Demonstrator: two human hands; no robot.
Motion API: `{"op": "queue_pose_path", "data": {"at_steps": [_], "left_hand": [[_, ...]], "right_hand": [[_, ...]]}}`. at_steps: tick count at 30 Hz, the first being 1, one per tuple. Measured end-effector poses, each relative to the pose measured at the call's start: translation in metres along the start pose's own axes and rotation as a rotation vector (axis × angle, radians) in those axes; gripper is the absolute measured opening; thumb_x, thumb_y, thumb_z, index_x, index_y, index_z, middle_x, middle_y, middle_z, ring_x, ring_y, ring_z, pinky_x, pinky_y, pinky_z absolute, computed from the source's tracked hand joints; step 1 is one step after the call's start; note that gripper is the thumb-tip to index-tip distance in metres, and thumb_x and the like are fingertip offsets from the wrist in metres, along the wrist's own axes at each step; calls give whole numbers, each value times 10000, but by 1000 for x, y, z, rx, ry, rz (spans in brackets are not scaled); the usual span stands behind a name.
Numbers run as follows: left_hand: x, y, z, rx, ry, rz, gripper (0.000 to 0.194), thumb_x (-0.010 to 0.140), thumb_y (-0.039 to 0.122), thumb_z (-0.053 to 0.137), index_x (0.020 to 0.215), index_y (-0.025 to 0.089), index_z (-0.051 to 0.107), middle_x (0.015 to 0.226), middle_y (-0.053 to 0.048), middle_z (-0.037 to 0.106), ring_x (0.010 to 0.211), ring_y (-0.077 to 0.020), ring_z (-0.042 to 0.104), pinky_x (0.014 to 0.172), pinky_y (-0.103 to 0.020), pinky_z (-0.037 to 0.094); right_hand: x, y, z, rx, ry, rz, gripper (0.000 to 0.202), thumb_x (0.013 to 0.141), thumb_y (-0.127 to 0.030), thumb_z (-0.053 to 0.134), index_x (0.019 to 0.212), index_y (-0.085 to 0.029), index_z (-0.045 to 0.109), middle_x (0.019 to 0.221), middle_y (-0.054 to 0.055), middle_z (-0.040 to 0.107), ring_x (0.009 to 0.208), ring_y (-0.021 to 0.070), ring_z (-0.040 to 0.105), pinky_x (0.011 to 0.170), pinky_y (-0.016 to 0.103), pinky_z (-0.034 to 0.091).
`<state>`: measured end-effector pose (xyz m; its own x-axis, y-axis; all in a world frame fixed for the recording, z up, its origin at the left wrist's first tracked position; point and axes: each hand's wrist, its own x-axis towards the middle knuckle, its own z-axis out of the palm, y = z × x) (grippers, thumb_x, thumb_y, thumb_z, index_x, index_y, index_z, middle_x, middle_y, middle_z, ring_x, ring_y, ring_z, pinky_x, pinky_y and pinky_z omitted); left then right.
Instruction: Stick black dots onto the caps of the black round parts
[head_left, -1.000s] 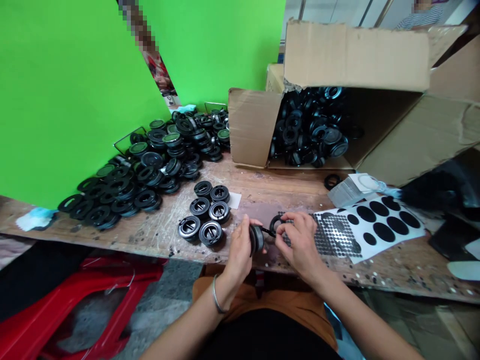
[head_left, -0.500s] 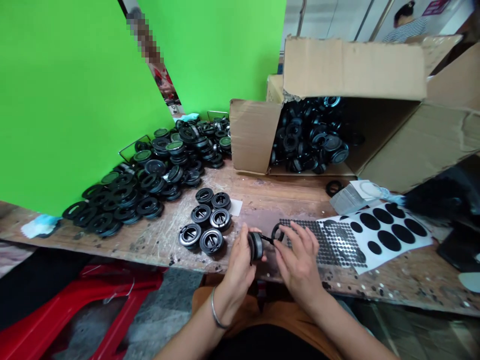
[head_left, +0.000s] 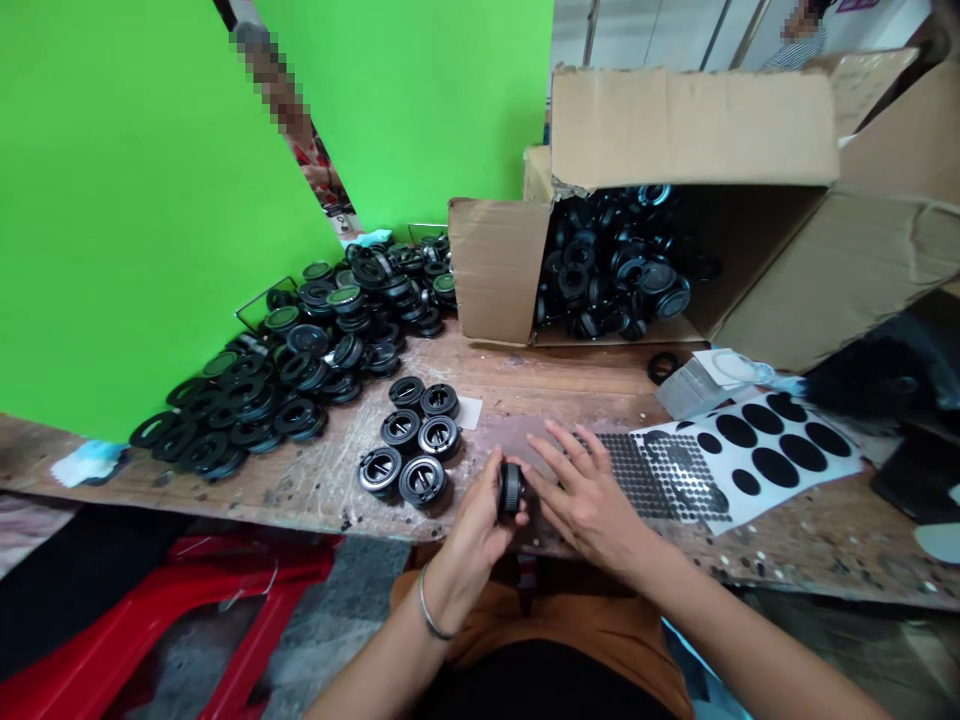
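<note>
A round black part with a ribbed rim (head_left: 511, 488) stands on edge in my left hand (head_left: 474, 515), its thumb and fingers closed around it. My right hand (head_left: 592, 505) is open just to the right, fingers outstretched and slightly spread. Its index fingertip is at the part's right face; whether it touches I cannot tell. To the left of my hands, several similar round black parts (head_left: 421, 482) lie in two short rows, showing light slots in their middles.
A large heap of black rings and discs (head_left: 292, 370) lies at the left. A cardboard box (head_left: 499, 270) on its side holds more. On the right are a dotted sheet (head_left: 641, 485), a white sheet with black circles (head_left: 795, 490), and a loose ring (head_left: 663, 367).
The black ring with a stem that my right fingers held beside the round part no longer shows. My right fingers have straightened and spread. My left hand still holds the part.
</note>
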<state>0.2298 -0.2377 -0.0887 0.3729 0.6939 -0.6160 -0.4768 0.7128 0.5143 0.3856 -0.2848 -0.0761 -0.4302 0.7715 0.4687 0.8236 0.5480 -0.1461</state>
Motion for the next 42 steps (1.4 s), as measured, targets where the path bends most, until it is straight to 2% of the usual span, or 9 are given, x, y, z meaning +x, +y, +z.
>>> {"op": "queue_pose_path", "data": {"at_steps": [4, 8, 12, 15, 18, 24, 33, 37, 42], "left_hand": [[-3, 18, -2, -73, -51, -127, 334, 956, 432, 478, 802, 144, 551, 561, 9, 511, 405, -55, 446, 353, -124, 329], [-9, 27, 3, -60, -136, -213, 443, 988, 468, 363, 832, 122, 592, 624, -24, 532, 442, -67, 465, 373, -137, 360], [-15, 16, 8, 164, -197, 231, 481, 897, 603, 484, 1083, 189, 645, 939, -77, 647, 749, -159, 619, 605, -241, 520], [-18, 8, 5, 295, -332, 595, 534, 845, 667, 512, 853, 164, 688, 839, -63, 641, 805, -162, 589, 769, -256, 492], [-17, 7, -1, 353, -307, 636, 598, 890, 669, 414, 623, 167, 599, 583, -21, 532, 608, -135, 532, 653, -249, 468], [-2, 5, -11, 281, 50, 589, 559, 893, 654, 414, 634, 178, 551, 521, 9, 517, 432, -116, 506, 421, -214, 412], [20, -5, -19, 274, 171, 631, 557, 842, 686, 481, 645, 171, 559, 522, 24, 499, 430, -97, 492, 404, -186, 407], [23, -5, -19, 267, 197, 622, 565, 830, 702, 480, 650, 172, 561, 513, 27, 505, 417, -93, 477, 411, -191, 411], [15, -3, -11, 227, 189, 593, 548, 831, 692, 485, 653, 177, 548, 504, 29, 506, 427, -100, 479, 419, -195, 406]], "right_hand": [[-5, 14, -2, 294, 42, 180, 323, 945, -264, 512, 1265, -255, 557, 1446, 135, 437, 1351, 310, 389, 1052, 532, 377], [3, 26, -7, 840, 17, 574, 229, 911, -398, 577, 1071, -237, 545, 919, 36, 618, 745, 157, 607, 626, 284, 527], [17, 21, -13, 1432, -35, 936, 369, 878, -550, 569, 775, -228, 421, 564, -92, 398, 369, 46, 298, 323, 156, 220], [19, 11, -15, 1667, -94, 1062, 440, 847, -594, 580, 725, -226, 372, 525, -111, 312, 343, 30, 226, 320, 151, 116], [7, 8, -11, 1442, -132, 1063, 349, 900, -564, 493, 856, -218, 476, 613, -62, 442, 393, 74, 378, 339, 178, 230], [-31, 20, 7, 439, -312, 492, 173, 893, -158, 471, 791, -177, 608, 830, 67, 592, 798, 198, 571, 739, 335, 465], [-20, 11, 14, 139, -535, 378, 125, 835, -77, 520, 832, -155, 618, 909, 80, 599, 870, 221, 578, 774, 324, 478], [-29, 6, 19, 27, -434, 350, 124, 807, -52, 518, 816, -150, 592, 890, 96, 591, 868, 244, 562, 740, 345, 486], [-31, -9, 8, 171, -20, 317, 136, 841, -59, 500, 799, -182, 540, 862, 67, 555, 867, 222, 519, 782, 368, 467]]}}
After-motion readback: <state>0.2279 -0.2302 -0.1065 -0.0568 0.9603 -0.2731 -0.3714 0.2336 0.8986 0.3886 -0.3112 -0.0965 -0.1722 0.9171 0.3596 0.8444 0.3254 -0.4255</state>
